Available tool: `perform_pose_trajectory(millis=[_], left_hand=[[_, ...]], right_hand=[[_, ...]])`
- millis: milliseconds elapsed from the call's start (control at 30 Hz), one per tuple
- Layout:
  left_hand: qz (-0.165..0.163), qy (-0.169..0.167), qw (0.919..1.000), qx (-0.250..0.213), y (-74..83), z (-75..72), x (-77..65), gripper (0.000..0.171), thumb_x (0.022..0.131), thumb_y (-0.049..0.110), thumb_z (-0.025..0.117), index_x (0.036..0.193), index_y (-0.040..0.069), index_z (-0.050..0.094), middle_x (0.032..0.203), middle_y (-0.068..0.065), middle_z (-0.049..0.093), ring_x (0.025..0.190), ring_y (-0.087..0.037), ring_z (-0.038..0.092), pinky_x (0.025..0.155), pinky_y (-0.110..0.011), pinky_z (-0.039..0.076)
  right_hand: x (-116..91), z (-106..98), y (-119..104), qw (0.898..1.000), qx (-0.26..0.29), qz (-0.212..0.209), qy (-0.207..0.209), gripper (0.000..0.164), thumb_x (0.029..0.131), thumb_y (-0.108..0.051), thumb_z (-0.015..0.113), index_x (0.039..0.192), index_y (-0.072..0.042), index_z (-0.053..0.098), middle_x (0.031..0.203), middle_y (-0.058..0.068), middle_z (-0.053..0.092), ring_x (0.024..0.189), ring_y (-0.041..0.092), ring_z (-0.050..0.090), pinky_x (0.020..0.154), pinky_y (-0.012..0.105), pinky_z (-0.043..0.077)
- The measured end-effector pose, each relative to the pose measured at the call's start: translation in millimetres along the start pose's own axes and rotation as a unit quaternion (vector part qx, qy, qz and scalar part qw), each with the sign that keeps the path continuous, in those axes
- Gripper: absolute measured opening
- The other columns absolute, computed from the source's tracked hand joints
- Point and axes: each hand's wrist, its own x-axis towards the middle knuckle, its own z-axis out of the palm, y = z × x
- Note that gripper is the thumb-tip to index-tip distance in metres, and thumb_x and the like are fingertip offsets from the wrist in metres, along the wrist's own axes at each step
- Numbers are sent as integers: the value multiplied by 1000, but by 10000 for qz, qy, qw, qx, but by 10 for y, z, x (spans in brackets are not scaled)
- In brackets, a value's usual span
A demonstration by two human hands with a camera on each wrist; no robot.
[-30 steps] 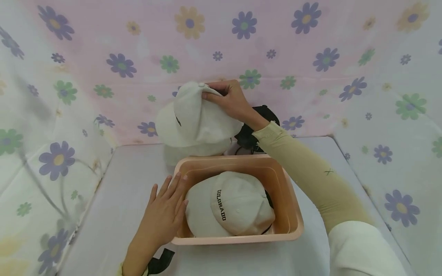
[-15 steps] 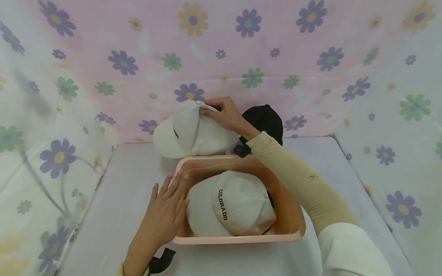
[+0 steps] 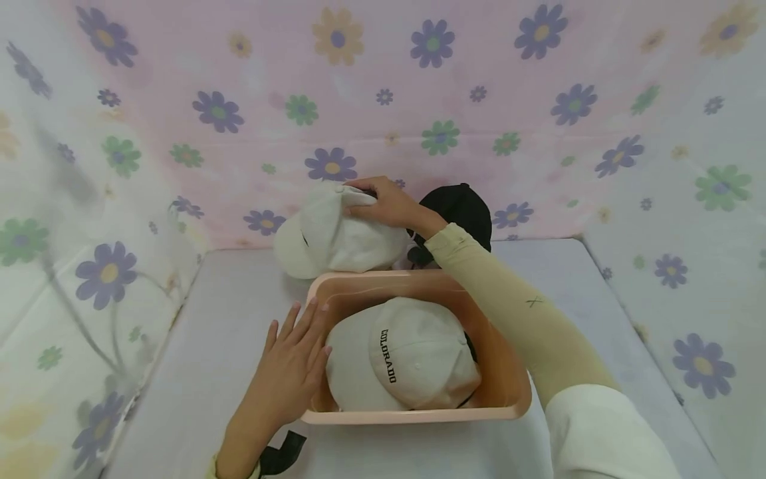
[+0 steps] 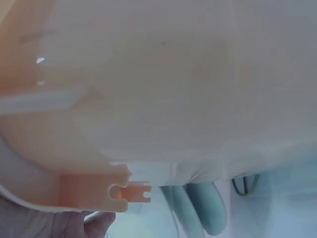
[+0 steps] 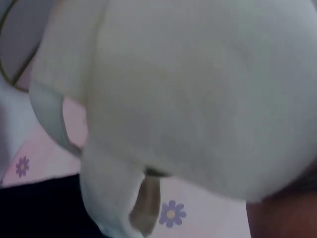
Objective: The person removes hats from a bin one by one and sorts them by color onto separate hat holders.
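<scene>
Behind the tub, my right hand (image 3: 390,203) pinches a white baseball cap (image 3: 365,243) by the top of its crown, near the button. The cap's brim points left; in the right wrist view its back strap opening (image 5: 144,203) shows. My left hand (image 3: 288,372) lies with straight fingers over the left rim of a peach plastic tub (image 3: 413,417). Inside the tub sits another off-white cap (image 3: 419,356), lettered COLORADO, brim to the left. In the left wrist view the tub's outer wall (image 4: 163,99) fills most of the picture, with fingertips (image 4: 99,223) under its edge.
A black cap (image 3: 463,209) stands at the back right, partly behind my right forearm. The white table (image 3: 221,319) backs onto flower-patterned cloth walls (image 3: 383,66). A black strap piece (image 3: 284,454) hangs by my left wrist.
My right hand has lowered the white cap toward the table behind the tub, covering the pale cap seen below it earlier. More of the black cap shows. My left hand stays at the rim.
</scene>
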Motion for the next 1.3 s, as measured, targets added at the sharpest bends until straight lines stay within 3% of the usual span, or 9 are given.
perform_pose_trajectory(millis=[200,533,867,1000,1133,1233,1300], left_hand=[[-50,-62,9999,-128,-12,-5,-8,58,107,27,49,161,13,31,168,-9,23,155,-41,15,116,-74,13],[-36,-80,9998,-188,-21,35,-11,59,108,30,47,162,14,29,169,-8,21,155,-42,14,116,-75,12],[96,8,9998,-151,-35,33,-16,62,107,30,50,163,17,27,168,-11,23,155,-43,15,116,-74,16],[444,201,9982,-359,-96,45,-12,62,106,26,54,162,16,29,166,-12,30,155,-41,16,118,-69,17],[918,808,9861,-1128,-214,22,35,56,102,14,60,155,9,43,160,-14,42,153,-34,26,127,-42,18],[1001,1519,9643,-1925,-355,-29,126,47,98,1,61,145,5,56,149,-16,54,147,-23,40,121,-20,23],[761,1842,9485,-2463,-466,-75,213,41,99,-3,58,139,3,61,142,-12,60,140,-11,47,115,-14,30]], right_hand=[[59,-67,41,9978,-315,258,-522,73,92,-27,76,155,-9,43,154,8,49,135,19,51,109,34,44],[52,-84,94,9853,-524,1171,-1132,104,80,-41,85,163,-26,24,163,5,29,130,24,47,106,47,45],[49,-66,101,9867,-614,1047,-1080,110,78,-41,87,164,-23,21,164,6,28,133,25,46,108,47,45],[4,-95,31,9862,-773,926,-1135,100,87,-42,80,164,-18,20,168,6,22,145,26,36,115,48,39],[-92,-191,-114,9904,-683,720,-965,78,100,-37,65,162,-12,26,168,7,24,155,24,24,123,46,27],[-203,-270,-237,9946,-343,766,-617,64,105,-33,57,160,-10,33,166,9,31,154,25,27,124,45,28],[-275,-296,-282,9950,-144,936,-325,58,107,-31,53,158,-9,37,163,11,36,151,27,33,122,45,31]])
